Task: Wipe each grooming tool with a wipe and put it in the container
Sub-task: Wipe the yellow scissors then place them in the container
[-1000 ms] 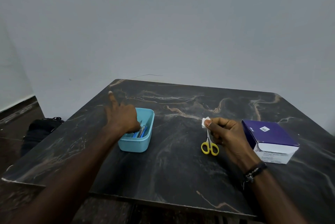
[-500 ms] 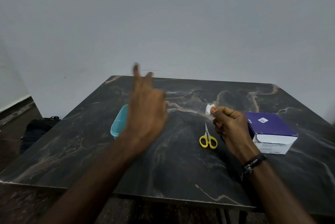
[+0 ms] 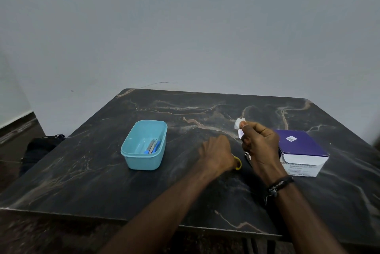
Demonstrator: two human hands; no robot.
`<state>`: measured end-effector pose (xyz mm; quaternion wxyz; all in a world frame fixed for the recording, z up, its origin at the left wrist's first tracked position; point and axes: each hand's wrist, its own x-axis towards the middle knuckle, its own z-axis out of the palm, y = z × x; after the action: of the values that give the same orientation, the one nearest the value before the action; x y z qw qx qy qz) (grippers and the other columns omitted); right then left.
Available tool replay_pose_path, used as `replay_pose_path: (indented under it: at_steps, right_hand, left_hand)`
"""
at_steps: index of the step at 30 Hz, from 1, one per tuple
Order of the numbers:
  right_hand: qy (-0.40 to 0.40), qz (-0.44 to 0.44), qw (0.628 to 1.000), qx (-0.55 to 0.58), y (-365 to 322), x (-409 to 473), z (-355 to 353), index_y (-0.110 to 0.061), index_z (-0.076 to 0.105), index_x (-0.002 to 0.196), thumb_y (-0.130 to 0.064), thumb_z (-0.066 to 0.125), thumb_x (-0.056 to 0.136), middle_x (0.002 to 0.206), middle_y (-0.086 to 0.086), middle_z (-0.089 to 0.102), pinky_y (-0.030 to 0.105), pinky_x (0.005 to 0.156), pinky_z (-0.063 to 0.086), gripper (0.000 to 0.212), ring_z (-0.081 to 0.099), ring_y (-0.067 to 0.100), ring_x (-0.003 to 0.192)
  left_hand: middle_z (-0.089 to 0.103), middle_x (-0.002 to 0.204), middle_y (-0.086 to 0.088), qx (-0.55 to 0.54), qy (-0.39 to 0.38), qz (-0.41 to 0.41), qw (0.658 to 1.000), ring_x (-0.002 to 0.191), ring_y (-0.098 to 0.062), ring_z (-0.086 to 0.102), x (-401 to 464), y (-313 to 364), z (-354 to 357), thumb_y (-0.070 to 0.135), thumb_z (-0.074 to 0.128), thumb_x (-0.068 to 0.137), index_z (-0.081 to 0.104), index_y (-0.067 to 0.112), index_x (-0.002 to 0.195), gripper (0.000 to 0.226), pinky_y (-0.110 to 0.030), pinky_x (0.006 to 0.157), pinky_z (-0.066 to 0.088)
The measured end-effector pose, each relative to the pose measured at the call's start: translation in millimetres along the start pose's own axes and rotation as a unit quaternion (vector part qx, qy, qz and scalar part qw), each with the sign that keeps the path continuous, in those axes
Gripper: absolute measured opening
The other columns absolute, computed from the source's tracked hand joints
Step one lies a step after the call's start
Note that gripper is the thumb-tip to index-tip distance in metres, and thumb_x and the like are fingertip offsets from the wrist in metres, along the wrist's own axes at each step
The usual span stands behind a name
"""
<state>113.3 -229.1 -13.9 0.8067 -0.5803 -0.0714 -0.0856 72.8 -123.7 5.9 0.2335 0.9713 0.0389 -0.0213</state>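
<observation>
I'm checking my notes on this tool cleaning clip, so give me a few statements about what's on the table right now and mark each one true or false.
1. The right hand pinches a white wipe. True.
2. The light blue container is empty. False: it holds a few tools, some with blue parts.
3. The purple and white box sits to the right of the right hand. True.
4. The left hand is inside the container. False: it is down at the yellow-handled scissors, right of the container.
5. The scissors lie in the container. False: they are on the dark marble table.
</observation>
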Motion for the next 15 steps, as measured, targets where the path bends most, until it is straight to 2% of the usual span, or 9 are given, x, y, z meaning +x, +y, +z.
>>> replay_pose_path:
  at_steps: [3, 5, 7, 9, 12, 15]
  right_hand:
    - [0.001, -0.003, 1.0, -0.013, -1.3, -1.7, 0.2, -0.006, 0.071, 0.081, -0.008, 0.063, 0.089, 0.046, -0.003, 0.039, 0.018, 0.039, 0.026, 0.011, 0.031, 0.006, 0.042]
    - [-0.001, -0.005, 1.0, -0.018, -1.6, -2.2, -0.4, -0.007, 0.071, 0.08, -0.008, 0.064, 0.089, 0.046, -0.005, 0.039, 0.018, 0.039, 0.026, 0.012, 0.031, 0.007, 0.043]
    - [-0.006, -0.006, 1.0, -0.02, -0.9, -1.3, -1.4, -0.009, 0.071, 0.078, -0.009, 0.065, 0.088, 0.047, -0.005, 0.041, 0.018, 0.04, 0.026, 0.012, 0.031, 0.008, 0.044]
    - [-0.014, 0.0, 0.999, -0.029, -0.1, -1.3, -1.5, -0.012, 0.071, 0.074, -0.01, 0.066, 0.088, 0.049, -0.003, 0.041, 0.018, 0.04, 0.026, 0.014, 0.03, 0.009, 0.045]
    - [-0.06, 0.017, 0.996, -0.068, 0.3, -4.7, -0.4, -0.013, 0.07, 0.073, -0.012, 0.066, 0.088, 0.051, -0.001, 0.042, 0.017, 0.04, 0.025, 0.016, 0.031, 0.009, 0.047]
    - [-0.104, 0.021, 0.985, -0.134, 1.7, -7.9, 1.1, -0.011, 0.072, 0.081, -0.017, 0.068, 0.088, 0.056, 0.001, 0.051, 0.018, 0.044, 0.032, 0.01, 0.041, 0.008, 0.05]
  left_hand:
    - [0.066, 0.07, -0.009, -0.053, -0.042, -0.007, 0.998, 0.055, -0.023, 0.067, 0.9, 3.6, -0.4, 0.03, 0.077, 0.076, 0.059, 0.006, 0.076, 0.031, -0.031, 0.058, 0.06]
    - [0.066, 0.071, -0.012, -0.15, -0.065, -0.017, 0.986, 0.052, -0.022, 0.066, 4.2, -3.5, 0.2, 0.021, 0.075, 0.079, 0.064, -0.001, 0.086, 0.026, -0.03, 0.048, 0.058]
    - [0.061, 0.067, -0.012, -0.276, -0.069, -0.026, 0.958, 0.045, -0.014, 0.059, 10.4, -17.1, 1.1, 0.015, 0.074, 0.082, 0.064, -0.005, 0.095, 0.026, -0.028, 0.041, 0.055]
    - [0.058, 0.062, -0.01, -0.387, -0.028, -0.015, 0.922, 0.04, -0.01, 0.055, 15.1, -29.9, -0.3, 0.012, 0.072, 0.084, 0.064, -0.004, 0.09, 0.019, -0.028, 0.041, 0.054]
    - [0.06, 0.069, -0.013, -0.51, 0.053, -0.007, 0.858, 0.045, -0.013, 0.057, 18.6, -45.1, -3.0, 0.011, 0.071, 0.085, 0.058, 0.002, 0.088, 0.015, -0.032, 0.047, 0.057]
    - [0.065, 0.078, -0.015, -0.544, 0.075, 0.014, 0.836, 0.05, -0.016, 0.062, 19.9, -55.9, -1.1, 0.013, 0.069, 0.087, 0.057, -0.002, 0.102, 0.023, -0.034, 0.051, 0.058]
